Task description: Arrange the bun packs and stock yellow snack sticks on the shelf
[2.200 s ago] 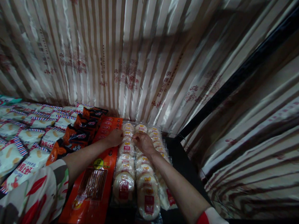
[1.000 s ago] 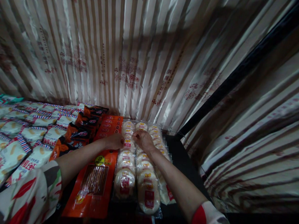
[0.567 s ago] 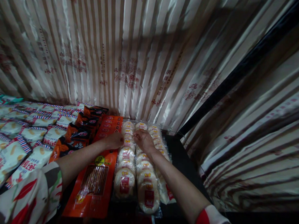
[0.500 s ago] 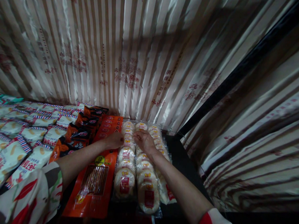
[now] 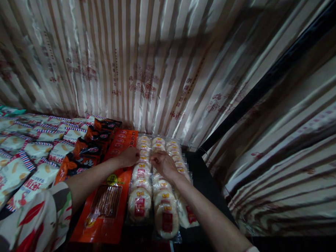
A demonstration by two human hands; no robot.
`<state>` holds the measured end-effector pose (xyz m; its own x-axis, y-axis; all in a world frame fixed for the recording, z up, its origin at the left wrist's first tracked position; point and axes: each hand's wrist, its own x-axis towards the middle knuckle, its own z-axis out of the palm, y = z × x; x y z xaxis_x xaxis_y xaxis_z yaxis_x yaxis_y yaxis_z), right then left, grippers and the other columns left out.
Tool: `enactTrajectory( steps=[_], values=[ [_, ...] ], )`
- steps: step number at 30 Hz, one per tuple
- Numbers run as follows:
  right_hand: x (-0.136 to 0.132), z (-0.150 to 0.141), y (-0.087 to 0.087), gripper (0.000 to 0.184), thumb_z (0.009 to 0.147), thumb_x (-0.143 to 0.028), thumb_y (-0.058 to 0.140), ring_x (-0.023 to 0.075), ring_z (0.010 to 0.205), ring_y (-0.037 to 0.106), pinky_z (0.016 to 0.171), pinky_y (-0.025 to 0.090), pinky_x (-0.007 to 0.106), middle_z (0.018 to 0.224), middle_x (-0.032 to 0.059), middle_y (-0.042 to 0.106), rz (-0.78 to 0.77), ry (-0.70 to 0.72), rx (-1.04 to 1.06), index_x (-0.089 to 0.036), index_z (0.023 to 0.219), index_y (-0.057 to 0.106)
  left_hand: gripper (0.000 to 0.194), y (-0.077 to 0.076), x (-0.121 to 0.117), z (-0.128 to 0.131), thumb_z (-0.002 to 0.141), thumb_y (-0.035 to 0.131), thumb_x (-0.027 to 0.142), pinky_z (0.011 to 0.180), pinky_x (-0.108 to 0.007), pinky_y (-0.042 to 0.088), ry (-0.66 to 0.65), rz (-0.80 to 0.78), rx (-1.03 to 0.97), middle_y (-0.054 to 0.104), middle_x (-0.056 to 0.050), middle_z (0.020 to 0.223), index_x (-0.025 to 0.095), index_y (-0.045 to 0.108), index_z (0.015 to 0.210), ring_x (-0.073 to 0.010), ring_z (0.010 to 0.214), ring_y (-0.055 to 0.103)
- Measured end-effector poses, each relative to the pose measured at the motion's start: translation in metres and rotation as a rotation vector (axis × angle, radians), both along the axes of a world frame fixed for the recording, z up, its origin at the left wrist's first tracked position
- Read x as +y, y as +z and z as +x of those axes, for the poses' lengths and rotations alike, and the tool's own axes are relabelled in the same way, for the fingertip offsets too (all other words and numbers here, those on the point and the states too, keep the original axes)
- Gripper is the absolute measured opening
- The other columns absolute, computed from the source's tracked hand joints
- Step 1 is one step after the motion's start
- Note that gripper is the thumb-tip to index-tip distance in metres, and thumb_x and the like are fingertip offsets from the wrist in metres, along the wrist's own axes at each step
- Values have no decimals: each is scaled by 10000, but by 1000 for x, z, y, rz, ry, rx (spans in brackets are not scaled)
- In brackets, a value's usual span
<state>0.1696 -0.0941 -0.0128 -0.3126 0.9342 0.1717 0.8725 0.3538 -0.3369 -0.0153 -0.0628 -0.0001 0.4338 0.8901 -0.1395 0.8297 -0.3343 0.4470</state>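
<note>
Rows of round white cakes in clear wrappers (image 5: 139, 207) with red labels lie on a dark shelf. My left hand (image 5: 129, 156) rests closed at the left edge of the rows, its fingers curled on a wrapped cake (image 5: 141, 171) in the left row. My right hand (image 5: 163, 163) lies over the middle row, fingers bent and pinching a wrapper there. An orange packet of dried meat sticks (image 5: 106, 206) lies just left of the cakes, under my left forearm.
Dark orange-and-black snack bags (image 5: 87, 150) and several white peanut-print bags (image 5: 23, 165) fill the shelf to the left. Shiny striped foil paper (image 5: 148, 66) lines the back and right walls. A black frame bar (image 5: 268, 81) runs diagonally on the right.
My right hand has slid a little toward me along the cake rows. My left hand has stayed at the left row. The view has shifted slightly.
</note>
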Motion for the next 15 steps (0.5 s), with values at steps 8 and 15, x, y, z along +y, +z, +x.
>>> enactTrajectory(
  steps=[8, 15],
  values=[
    [0, -2, -4, 111, 791, -191, 544, 148, 820, 563, 725, 401, 225, 784, 19, 635, 44, -43, -28, -214, 741, 641, 215, -5, 1, 0, 750, 450, 130, 615, -204, 394, 22, 50, 1, 673, -43, 764, 143, 663, 722, -133, 698, 589],
    [0, -2, -7, 114, 793, -191, 531, 143, 820, 556, 713, 392, 220, 780, 16, 625, 37, -54, -21, -210, 762, 639, 233, 2, -6, 1, 786, 431, 173, 674, -233, 429, 116, 84, 83, 669, -90, 938, 136, 641, 879, -174, 832, 613]
  ],
)
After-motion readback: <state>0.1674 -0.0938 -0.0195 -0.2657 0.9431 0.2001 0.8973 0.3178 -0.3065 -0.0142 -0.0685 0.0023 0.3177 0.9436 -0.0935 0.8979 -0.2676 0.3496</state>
